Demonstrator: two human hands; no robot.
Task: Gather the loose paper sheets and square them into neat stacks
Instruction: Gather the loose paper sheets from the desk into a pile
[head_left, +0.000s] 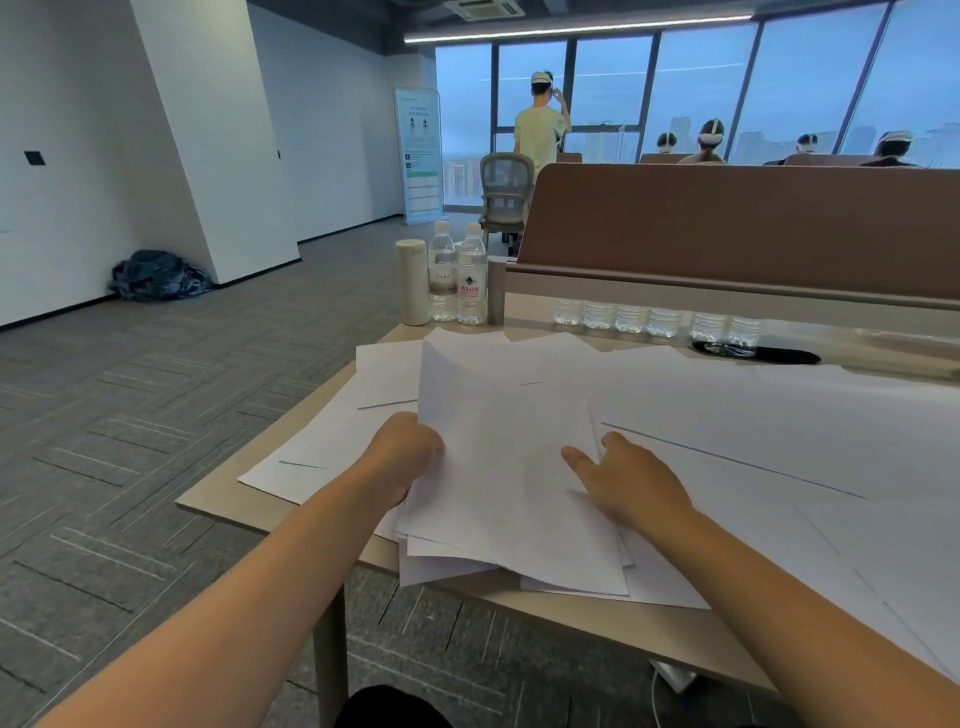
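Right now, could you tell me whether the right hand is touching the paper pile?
Touching. The head view shows the right hand resting on the paper pile, fingers straight on its top sheet.

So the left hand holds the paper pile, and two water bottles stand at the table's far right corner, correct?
No, the head view shows the water bottles at the table's far left corner; the left hand does hold the paper pile.

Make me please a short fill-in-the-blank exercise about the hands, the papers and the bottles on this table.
1. The left hand grips the ___ edge of the paper bundle.
2. The right hand rests open on ___ of the bundle.
3. Beside the white flask stand ___ tall water bottles.
Missing words: left; top; two.
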